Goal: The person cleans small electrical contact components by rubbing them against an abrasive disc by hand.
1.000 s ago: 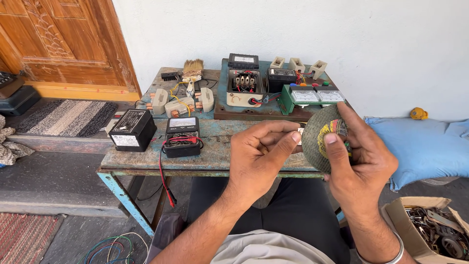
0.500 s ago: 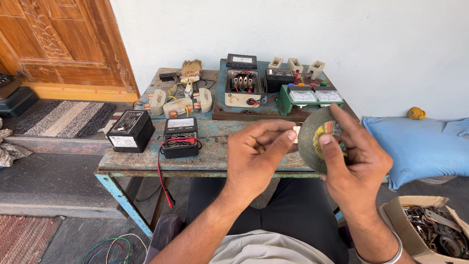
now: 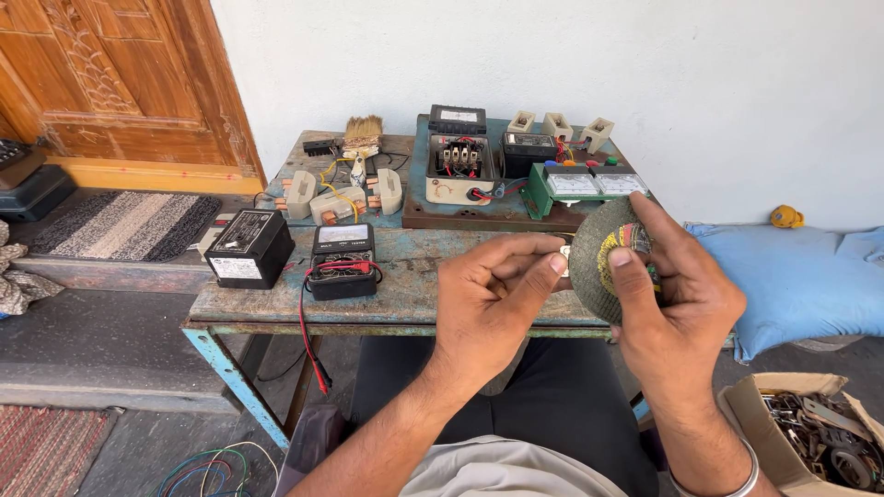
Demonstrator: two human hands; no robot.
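My right hand (image 3: 677, 299) grips a round grey grinding disc (image 3: 599, 262) with a yellow and red centre label, held upright above the front edge of the worn metal table (image 3: 405, 294). The thumb presses on the disc's face and the fingers wrap behind it. My left hand (image 3: 493, 299) is curled beside it, its fingertips pinching a small pale part (image 3: 564, 248) at the disc's left rim. Both hands hover over my lap, near the table's right front.
On the table stand a black box (image 3: 249, 248), a black meter with red leads (image 3: 343, 262), a brush (image 3: 364, 133), a blue board with electrical parts (image 3: 502, 170) and green panel meters (image 3: 580, 184). A blue cushion (image 3: 801, 281) lies right, a cardboard box of scrap (image 3: 810, 433) lower right, a wooden door (image 3: 120, 83) left.
The disc has turned slightly in my right hand, with the thumb shifting on its face. My left fingers stay pinched at the disc's left edge.
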